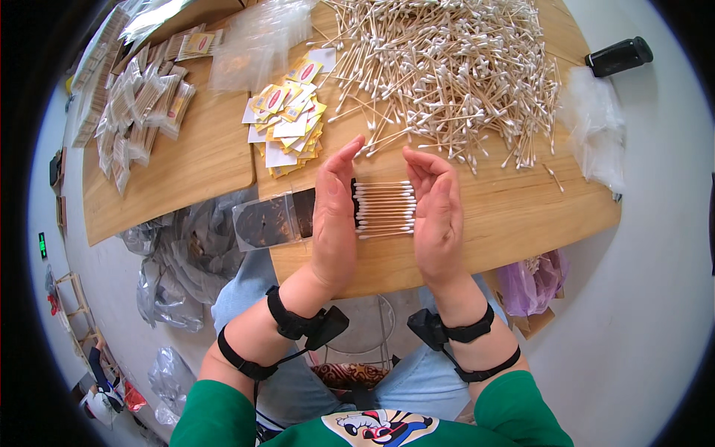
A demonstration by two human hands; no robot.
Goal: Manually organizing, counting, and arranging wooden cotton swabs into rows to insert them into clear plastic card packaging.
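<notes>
A flat row of cotton swabs [386, 203] with wooden sticks lies crosswise on the table between my hands. My left hand [335, 216] stands on edge at the row's left end, its fingers stretched out. At the right end, my right hand [438, 216] is cupped, its fingers loosely bent and its palm against or very close to the tips. Neither hand is closed around anything. A black edge shows between my left hand and the swabs. Left of that hand, a clear plastic bag [266, 223] with a dark panel hangs over the table's edge.
A large heap of loose cotton swabs [454, 74] covers the table's back. Yellow-and-white cards [290, 123] lie left of it, near clear bags [261, 45] and packed swab bundles [141, 104]. A black bottle [620, 56] and crumpled plastic [596, 127] are at the right.
</notes>
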